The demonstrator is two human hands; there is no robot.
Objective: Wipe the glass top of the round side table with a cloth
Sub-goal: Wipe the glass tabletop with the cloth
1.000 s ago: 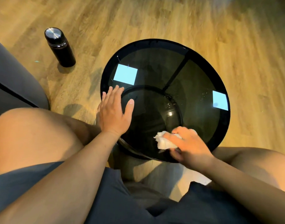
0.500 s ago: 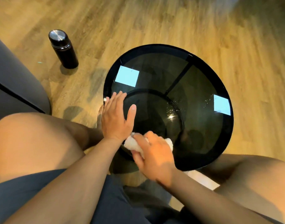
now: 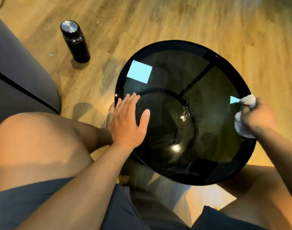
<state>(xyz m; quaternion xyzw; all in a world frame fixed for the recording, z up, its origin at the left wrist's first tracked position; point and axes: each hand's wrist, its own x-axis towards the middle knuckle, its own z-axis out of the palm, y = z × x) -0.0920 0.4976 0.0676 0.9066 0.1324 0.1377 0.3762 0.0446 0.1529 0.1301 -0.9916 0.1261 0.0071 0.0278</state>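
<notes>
Swiping done: right hand (image 3: pixel 259 117), clutching cloth (image 3: pixel 243 128), jumped from 6 to 3 o'clock; left hand (image 3: pixel 128 120) flat, steadying tabletop (image 3: pixel 175 47).

The round side table's glass top (image 3: pixel 158 113) is dark, smooth and glossy, mirroring bright lights. The cloth (image 3: pixel 241 125) at the frame's right edge looks soft, white and matt. The bottle (image 3: pixel 75 42), upper left, is glossy black with a brushed-metal cap, standing on grained, satin wood floor (image 3: pixel 208 22).

White cloth (image 3: pixel 244 117) at dark glass top's (image 3: pixel 166 77) right edge, seemingly.
</notes>
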